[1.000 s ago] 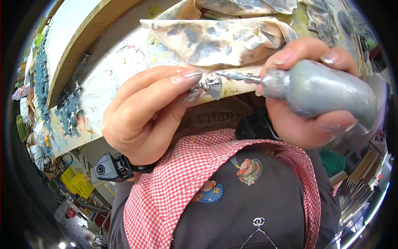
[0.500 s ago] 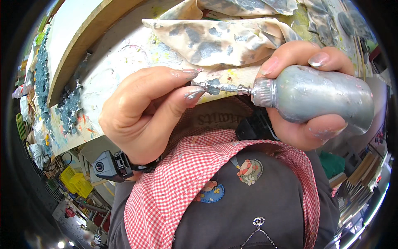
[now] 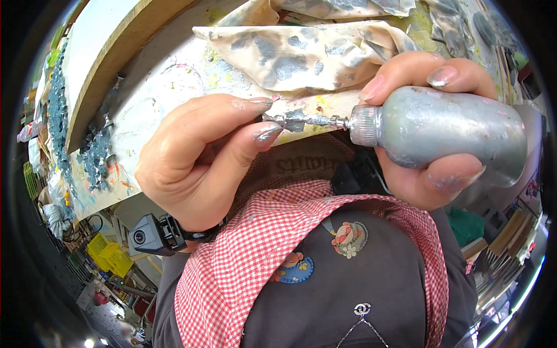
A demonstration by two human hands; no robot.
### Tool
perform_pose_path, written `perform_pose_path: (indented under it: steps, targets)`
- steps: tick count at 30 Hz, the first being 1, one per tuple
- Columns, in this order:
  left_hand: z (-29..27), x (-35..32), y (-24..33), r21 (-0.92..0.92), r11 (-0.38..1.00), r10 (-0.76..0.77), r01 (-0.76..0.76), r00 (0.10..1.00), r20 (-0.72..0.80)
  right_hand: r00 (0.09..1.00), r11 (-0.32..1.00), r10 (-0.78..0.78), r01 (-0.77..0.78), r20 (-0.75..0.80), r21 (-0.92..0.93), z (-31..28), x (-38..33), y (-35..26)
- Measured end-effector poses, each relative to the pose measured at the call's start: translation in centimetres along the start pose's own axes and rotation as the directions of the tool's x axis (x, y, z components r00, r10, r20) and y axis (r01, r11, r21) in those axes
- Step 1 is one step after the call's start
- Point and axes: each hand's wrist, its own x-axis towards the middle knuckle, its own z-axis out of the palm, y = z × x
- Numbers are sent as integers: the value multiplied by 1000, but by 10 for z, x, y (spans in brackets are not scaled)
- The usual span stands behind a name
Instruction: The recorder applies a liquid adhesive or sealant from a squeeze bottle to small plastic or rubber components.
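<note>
My left hand [image 3: 188, 156] pinches the end of a small, thin, grey and silver piece [image 3: 295, 120] between thumb and fingertip. The piece lies sideways and looks knobbly; its left end is hidden by my fingers. In my right hand [image 3: 409, 182] is a silver-grey squeeze bottle [image 3: 458, 124], tipped on its side with its ribbed cap to the left. A narrow metallic tip [image 3: 339, 122] in front of the cap meets the right end of the piece; whether they touch, I cannot tell. Silver smears mark the nails of both hands.
A paint-stained cloth [image 3: 307, 58] lies across the table [image 3: 159, 110] beyond my hands. At the left runs a wooden board edge [image 3: 104, 64], with many small grey pieces [image 3: 98, 156] clustered beside it. A red-checked apron [image 3: 232, 249] covers my lap below.
Both hands keep their grips. The left hand and the piece have shifted very slightly left, and the bottle has tilted a little.
</note>
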Motion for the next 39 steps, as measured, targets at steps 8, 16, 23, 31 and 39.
perform_pose_path:
  steps: [8, 16, 23, 31, 39]
  targets:
    - [-2, -2, 0, 42, 999, 10, -10, 1000, -10, 997, 999, 14, -17, -77, -33, -1, -8, -6]
    - [3, 0, -5, 101, 977, 198, -189, 975, -96, 997, 993, 37, -29, -63, 117, 4, -5, -12]
    - [4, 1, -5, 138, 961, 252, -240, 965, -74, 1000, 999, -29, 30, -3, 38, 2, -3, -6]
    - [2, 2, -7, 122, 945, 302, -303, 953, 26, 1000, 999, -13, 12, 8, 35, 7, -2, -6]
    - [6, 3, -9, 103, 945, 315, -309, 947, -53, 994, 995, 50, -42, -94, 89, 12, 0, -11]
